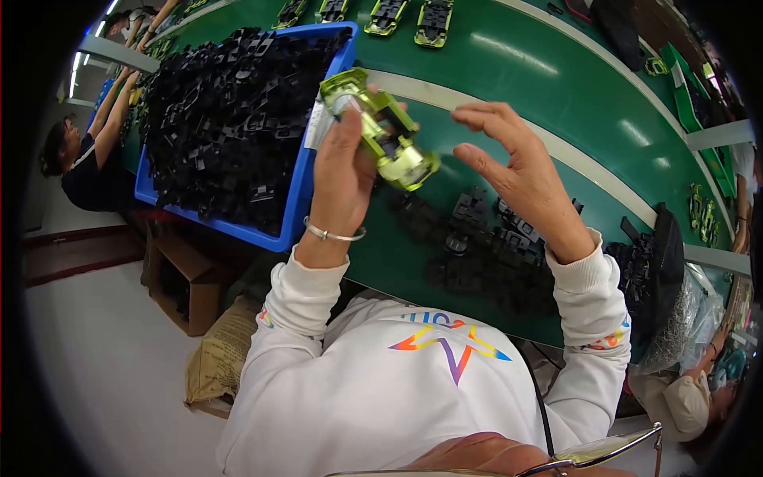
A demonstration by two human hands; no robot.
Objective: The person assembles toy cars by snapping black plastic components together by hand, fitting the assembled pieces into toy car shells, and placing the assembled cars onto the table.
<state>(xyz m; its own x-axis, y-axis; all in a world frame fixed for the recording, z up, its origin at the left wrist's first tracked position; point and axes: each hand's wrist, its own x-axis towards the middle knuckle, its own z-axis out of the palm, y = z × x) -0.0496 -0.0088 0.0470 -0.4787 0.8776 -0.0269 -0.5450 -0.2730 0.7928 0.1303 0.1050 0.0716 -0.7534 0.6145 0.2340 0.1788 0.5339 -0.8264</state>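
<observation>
My left hand (340,179), with a silver bangle at its wrist, grips a shiny lime-green toy car body (387,137) above the bench. The thumb lies on the near side of the body, which is tilted, and most of the other fingers are hidden behind it. To its right, my right hand (520,159) is raised and holds nothing. Its thumb and fingers are spread and apart from the car body. Below both hands, a heap of black plastic parts (485,242) lies on the green bench top (445,79).
Left of me, a blue crate (230,232) is filled with black plastic parts. Several green-and-black car assemblies (433,22) stand along the far side. A cardboard box (187,278) and a sack (216,350) sit on the floor. Other people work at both sides.
</observation>
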